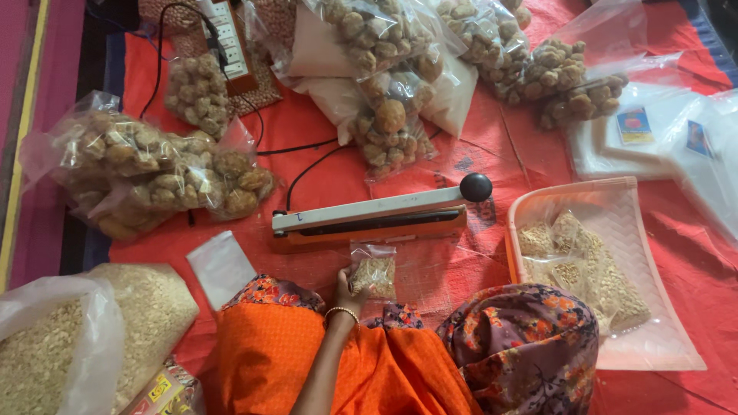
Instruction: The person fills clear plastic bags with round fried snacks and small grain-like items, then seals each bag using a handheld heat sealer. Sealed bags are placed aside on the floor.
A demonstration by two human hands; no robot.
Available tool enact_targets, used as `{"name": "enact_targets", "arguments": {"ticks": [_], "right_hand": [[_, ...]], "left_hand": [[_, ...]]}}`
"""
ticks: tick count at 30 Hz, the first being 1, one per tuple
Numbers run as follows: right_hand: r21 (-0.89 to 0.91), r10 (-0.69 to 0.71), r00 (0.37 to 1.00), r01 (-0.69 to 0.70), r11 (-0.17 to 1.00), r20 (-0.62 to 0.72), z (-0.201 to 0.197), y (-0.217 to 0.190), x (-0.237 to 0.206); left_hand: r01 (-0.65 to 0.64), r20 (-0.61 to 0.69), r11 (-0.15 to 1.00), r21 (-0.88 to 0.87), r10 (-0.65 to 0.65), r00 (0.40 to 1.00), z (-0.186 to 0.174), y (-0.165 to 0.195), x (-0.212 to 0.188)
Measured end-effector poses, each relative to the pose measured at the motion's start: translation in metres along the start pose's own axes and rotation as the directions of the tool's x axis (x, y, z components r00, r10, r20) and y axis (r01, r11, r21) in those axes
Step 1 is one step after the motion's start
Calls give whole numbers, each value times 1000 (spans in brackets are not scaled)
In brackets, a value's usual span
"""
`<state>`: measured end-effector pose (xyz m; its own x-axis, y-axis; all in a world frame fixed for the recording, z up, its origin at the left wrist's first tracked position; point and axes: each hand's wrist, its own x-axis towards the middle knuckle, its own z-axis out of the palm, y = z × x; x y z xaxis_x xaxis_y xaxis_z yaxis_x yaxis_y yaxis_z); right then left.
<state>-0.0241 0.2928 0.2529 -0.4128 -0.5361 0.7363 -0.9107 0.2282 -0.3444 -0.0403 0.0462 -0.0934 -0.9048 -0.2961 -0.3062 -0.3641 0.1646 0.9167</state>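
My left hand [344, 290], a bangle on its wrist, holds a small clear packet of pale grains [373, 275] upright on the red mat between my knees. The packet's open top sits just below the front of a white and orange heat sealer [369, 220]. The sealer's arm is down and has a black knob [476, 187] at its right end. An empty clear pouch [221, 265] lies to the left of my hand. My right hand is out of sight.
A pink tray [615, 350] at the right holds several filled grain packets [573, 261]. A big open bag of grains [46, 353] stands at the lower left. Bags of brown balls [146, 173] lie left and along the back. A power strip [229, 38] and stacked clear bags [661, 131] lie farther off.
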Motion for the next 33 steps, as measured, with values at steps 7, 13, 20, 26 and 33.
{"name": "enact_targets", "arguments": {"ticks": [7, 13, 20, 26, 33], "right_hand": [[-41, 11, 1000, -11, 999, -13, -31, 2, -11], [-91, 38, 999, -41, 995, -34, -55, 24, -26], [-372, 268, 957, -291, 882, -112, -116, 36, -54], [-694, 901, 434, -649, 312, -1, -127, 158, -149], [-788, 905, 413, -588, 182, -99, -64, 213, -253]], "left_hand": [[60, -12, 993, -103, -61, 998, 5, -9, 8], [77, -4, 987, -139, -79, 997, 3, -26, 10], [56, -36, 995, -82, -59, 998, -1, -27, 8], [-75, -192, 996, 56, 84, 978, -11, -15, -2], [13, -357, 925, 381, 134, 924, -18, 11, -21]]}}
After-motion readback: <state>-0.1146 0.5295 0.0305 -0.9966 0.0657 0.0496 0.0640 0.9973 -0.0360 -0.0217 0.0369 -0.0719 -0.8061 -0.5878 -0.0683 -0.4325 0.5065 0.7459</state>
